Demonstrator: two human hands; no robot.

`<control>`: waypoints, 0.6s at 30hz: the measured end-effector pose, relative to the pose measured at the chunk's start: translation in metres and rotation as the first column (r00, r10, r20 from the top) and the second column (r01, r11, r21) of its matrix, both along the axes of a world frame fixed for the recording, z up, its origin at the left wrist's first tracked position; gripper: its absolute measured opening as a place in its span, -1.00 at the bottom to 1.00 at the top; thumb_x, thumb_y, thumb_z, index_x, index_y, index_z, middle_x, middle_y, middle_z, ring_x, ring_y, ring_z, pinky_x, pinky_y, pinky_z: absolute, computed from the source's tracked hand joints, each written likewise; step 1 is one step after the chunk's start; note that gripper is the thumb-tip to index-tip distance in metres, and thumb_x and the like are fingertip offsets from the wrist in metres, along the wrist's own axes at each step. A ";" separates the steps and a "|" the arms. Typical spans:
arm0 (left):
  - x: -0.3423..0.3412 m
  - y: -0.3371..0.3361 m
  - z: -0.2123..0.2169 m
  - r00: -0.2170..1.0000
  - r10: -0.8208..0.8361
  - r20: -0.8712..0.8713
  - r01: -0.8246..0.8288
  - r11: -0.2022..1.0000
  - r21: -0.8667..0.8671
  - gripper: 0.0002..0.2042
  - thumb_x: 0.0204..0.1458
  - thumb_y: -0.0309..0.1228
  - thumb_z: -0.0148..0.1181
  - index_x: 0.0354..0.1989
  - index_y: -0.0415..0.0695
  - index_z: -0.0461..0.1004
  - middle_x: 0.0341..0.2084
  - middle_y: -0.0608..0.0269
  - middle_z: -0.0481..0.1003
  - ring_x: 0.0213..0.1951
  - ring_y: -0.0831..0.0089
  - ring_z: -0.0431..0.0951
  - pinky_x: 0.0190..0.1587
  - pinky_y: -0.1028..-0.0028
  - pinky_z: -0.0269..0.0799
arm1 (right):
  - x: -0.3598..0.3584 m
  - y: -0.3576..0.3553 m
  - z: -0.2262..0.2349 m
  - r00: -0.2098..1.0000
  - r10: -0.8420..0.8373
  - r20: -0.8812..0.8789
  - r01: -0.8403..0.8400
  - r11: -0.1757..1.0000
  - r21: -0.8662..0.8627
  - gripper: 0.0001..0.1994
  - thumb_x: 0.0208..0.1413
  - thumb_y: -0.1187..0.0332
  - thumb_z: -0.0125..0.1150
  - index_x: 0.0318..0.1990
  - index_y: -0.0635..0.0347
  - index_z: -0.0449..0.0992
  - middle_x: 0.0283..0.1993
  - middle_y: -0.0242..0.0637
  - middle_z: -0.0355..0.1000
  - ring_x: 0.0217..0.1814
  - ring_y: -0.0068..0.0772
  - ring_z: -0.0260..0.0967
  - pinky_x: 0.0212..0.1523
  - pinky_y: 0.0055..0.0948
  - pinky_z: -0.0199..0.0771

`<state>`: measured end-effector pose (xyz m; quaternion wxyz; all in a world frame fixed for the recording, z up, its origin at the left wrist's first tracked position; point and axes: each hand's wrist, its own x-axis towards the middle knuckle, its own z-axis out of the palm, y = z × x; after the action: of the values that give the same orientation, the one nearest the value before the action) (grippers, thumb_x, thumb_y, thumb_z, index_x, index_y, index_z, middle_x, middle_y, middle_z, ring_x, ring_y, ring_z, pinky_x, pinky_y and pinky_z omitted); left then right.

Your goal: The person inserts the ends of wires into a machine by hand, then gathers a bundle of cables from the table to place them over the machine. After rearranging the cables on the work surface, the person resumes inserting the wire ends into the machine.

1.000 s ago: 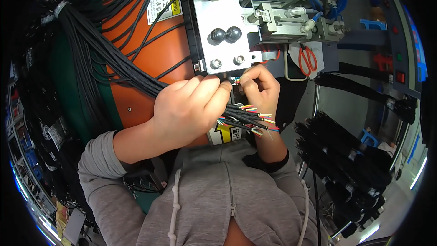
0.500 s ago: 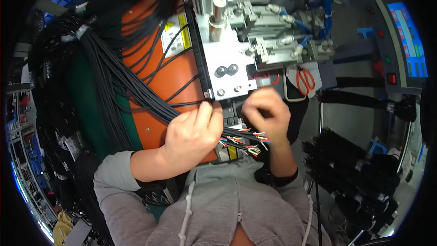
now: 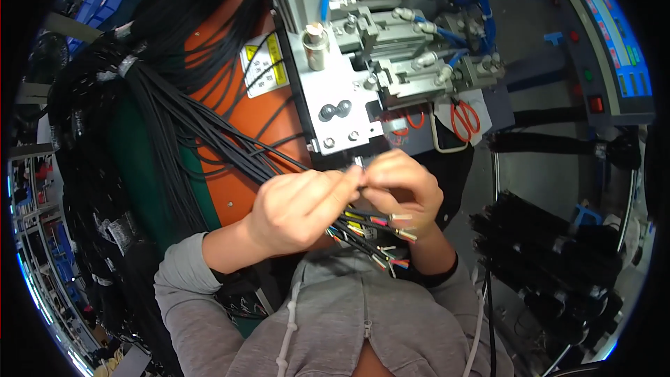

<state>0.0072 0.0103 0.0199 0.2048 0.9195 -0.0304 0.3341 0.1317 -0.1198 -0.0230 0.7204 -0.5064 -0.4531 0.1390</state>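
The left hand (image 3: pixel 300 206) is gripping a bundle of black cables (image 3: pixel 174 102) with multicoloured wire ends (image 3: pixel 399 264) below a silver metal plate (image 3: pixel 338 84); the right hand (image 3: pixel 408 185) is meeting its fingertips, its own grip hidden.

cable bundle (image 3: pixel 202 124): partly hidden | blue tube (image 3: pixel 489 19): cut off, top edge

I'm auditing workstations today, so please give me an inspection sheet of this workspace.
Surface: orange panel, partly covered.
Job's things: black cables with coloured wire ends, near a silver machine block.
Clutter: red-handled scissors against a pale sheet.
Grips: left grip curled over the black cables; right grip at its fingertips, any hold unclear.
Cables: tied at upper left, running across the orange panel to the left grip.
Surroundings: lit screen at upper right, dark bundles at lower right.
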 end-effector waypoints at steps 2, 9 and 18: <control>-0.002 -0.001 -0.004 0.997 -0.002 -0.080 0.000 1.000 -0.020 -0.77 -0.24 -0.53 0.33 -0.33 -0.28 0.55 -0.56 0.19 0.47 -0.58 0.37 0.49 -0.59 0.47 0.35 | -0.010 0.005 0.004 0.993 -0.102 0.055 0.104 0.994 -0.034 -0.81 -0.18 0.60 0.37 -0.35 0.27 0.54 -0.31 -0.19 0.51 -0.32 -0.28 0.46 -0.26 -0.40 0.44; 0.003 -0.001 -0.010 0.998 0.065 -0.022 -0.066 0.997 -0.031 -0.85 -0.18 -0.48 0.30 -0.45 -0.24 0.47 -0.64 0.32 0.33 -0.65 0.46 0.39 -0.67 0.49 0.24 | -0.005 0.003 0.006 0.897 -0.243 0.370 0.303 0.946 -0.114 -0.83 -0.14 0.62 0.36 -0.34 0.29 0.53 -0.35 -0.19 0.48 -0.32 -0.33 0.42 -0.27 -0.42 0.42; 0.001 -0.006 -0.009 0.989 0.108 -0.102 -0.100 0.991 0.085 -0.88 -0.24 -0.47 0.24 -0.51 -0.17 0.44 -0.65 0.34 0.25 -0.64 0.52 0.33 -0.67 0.51 0.18 | -0.001 -0.001 0.012 0.871 -0.221 0.438 0.324 0.930 -0.174 -0.81 -0.19 0.57 0.39 -0.39 0.27 0.50 -0.40 -0.25 0.44 -0.40 -0.41 0.36 -0.38 -0.45 0.34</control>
<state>0.0081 0.0039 0.0104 0.1518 0.9437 0.0155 0.2935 0.1307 -0.1212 -0.0108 0.5539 -0.6673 -0.4974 -0.0200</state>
